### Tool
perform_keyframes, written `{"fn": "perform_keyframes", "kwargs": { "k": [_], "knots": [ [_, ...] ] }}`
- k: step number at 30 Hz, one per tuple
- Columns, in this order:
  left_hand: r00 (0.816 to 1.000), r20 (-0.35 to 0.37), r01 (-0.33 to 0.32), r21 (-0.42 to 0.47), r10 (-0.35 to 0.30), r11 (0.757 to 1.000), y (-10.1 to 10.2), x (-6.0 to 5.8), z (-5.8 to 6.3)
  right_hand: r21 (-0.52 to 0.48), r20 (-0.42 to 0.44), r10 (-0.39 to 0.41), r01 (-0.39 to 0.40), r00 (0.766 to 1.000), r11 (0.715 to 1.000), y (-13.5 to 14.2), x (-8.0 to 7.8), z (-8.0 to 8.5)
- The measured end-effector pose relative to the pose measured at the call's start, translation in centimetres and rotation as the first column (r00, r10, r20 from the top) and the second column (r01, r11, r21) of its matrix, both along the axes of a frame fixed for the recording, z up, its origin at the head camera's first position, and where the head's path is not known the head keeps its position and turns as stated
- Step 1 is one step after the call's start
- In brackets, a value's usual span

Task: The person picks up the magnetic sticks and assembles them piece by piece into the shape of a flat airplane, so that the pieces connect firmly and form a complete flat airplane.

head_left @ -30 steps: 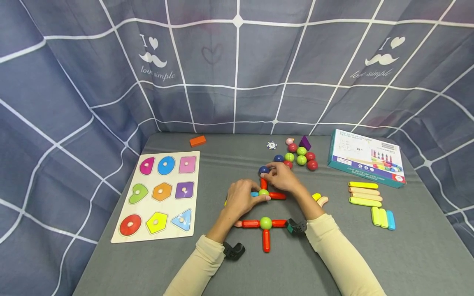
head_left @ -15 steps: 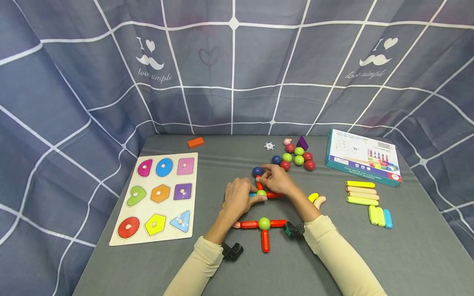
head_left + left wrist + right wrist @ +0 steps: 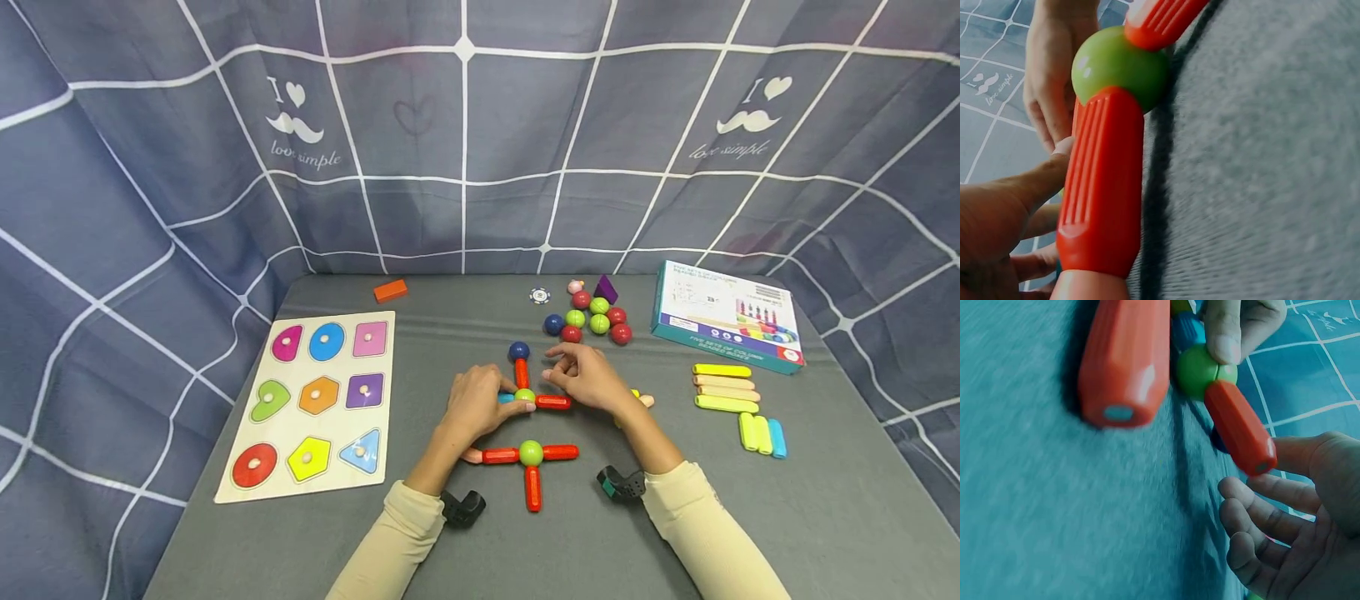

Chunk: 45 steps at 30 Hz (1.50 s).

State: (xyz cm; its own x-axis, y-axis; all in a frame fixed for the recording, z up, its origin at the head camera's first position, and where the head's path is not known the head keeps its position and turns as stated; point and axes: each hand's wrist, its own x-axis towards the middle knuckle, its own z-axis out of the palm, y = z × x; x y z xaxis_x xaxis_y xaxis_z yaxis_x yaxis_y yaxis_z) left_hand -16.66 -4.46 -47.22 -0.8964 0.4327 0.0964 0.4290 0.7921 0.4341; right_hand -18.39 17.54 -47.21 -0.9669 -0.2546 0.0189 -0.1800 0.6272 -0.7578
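Observation:
In the head view my left hand (image 3: 477, 404) pinches a green ball (image 3: 524, 397) with thumb and fingers. The ball joins a blue stick (image 3: 506, 398), partly under the fingers, a red stick (image 3: 553, 402) pointing right, and another red stick (image 3: 522, 374) pointing away. A dark blue ball (image 3: 518, 351) caps the far end. My right hand (image 3: 591, 379) hovers just right of this build, fingers loosely bent and holding nothing. Nearer lies a second build: a green ball (image 3: 531, 452) with three red sticks, a peach piece (image 3: 472, 456) on its left end.
Loose balls (image 3: 598, 323) in red, green and blue lie behind the right hand, beside a purple wedge (image 3: 606, 289). A box (image 3: 727, 317) and spare sticks (image 3: 726, 391) are at right. A shape puzzle board (image 3: 306, 408) lies left. An orange block (image 3: 391, 291) sits at the back.
My right hand has let go of the red stick beneath the dark blue ball and drawn back to the right. The left hand keeps its hold on the green ball.

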Motion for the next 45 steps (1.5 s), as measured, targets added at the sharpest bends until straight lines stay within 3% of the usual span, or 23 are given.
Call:
{"fn": "perform_keyframes", "kwargs": {
  "k": [8,12,16,22,27,31,35,41,45],
  "knots": [
    [0.999,0.013,0.034,0.024,-0.034,0.999,-0.5,-0.1,0.1,0.053,-0.039,-0.029,0.031,0.999,0.998,1.2,0.8,0.3],
    [1.0,0.004,0.031,0.033,-0.031,0.999,-0.6,-0.1,0.1,0.087,-0.031,0.087,-0.084,0.996,0.993,1.2,1.8,0.8],
    [1.0,0.0,0.022,0.029,-0.022,0.999,-0.7,-0.2,0.1,0.148,-0.005,0.216,-0.213,0.976,0.966,0.7,2.5,1.0],
    [0.999,0.016,0.03,0.014,-0.031,0.999,-0.9,-0.2,0.2,0.19,-0.01,0.225,-0.219,0.974,0.957,0.5,2.5,0.7],
    [0.999,0.024,0.021,0.014,-0.022,1.0,-0.9,-0.3,0.2,0.185,-0.063,0.175,-0.16,0.983,0.97,1.1,0.6,1.4],
    [0.999,0.034,0.023,0.016,-0.024,1.0,-0.8,-0.2,0.2,0.237,-0.198,0.034,0.015,0.98,0.971,1.4,-2.1,2.1],
    [0.999,0.018,0.032,0.03,-0.033,0.999,-0.7,-0.2,0.2,0.344,-0.235,-0.044,0.126,0.971,0.931,1.2,-4.6,2.4],
    [0.999,-0.001,0.037,0.026,-0.037,0.999,-0.5,0.0,0.2,0.48,-0.163,-0.065,0.137,0.985,0.867,0.5,-6.5,2.1],
    [0.999,0.008,0.036,0.029,-0.036,0.999,-0.5,0.1,0.3,0.516,-0.155,-0.056,0.129,0.986,0.847,0.1,-6.6,1.8]
  ]
}}
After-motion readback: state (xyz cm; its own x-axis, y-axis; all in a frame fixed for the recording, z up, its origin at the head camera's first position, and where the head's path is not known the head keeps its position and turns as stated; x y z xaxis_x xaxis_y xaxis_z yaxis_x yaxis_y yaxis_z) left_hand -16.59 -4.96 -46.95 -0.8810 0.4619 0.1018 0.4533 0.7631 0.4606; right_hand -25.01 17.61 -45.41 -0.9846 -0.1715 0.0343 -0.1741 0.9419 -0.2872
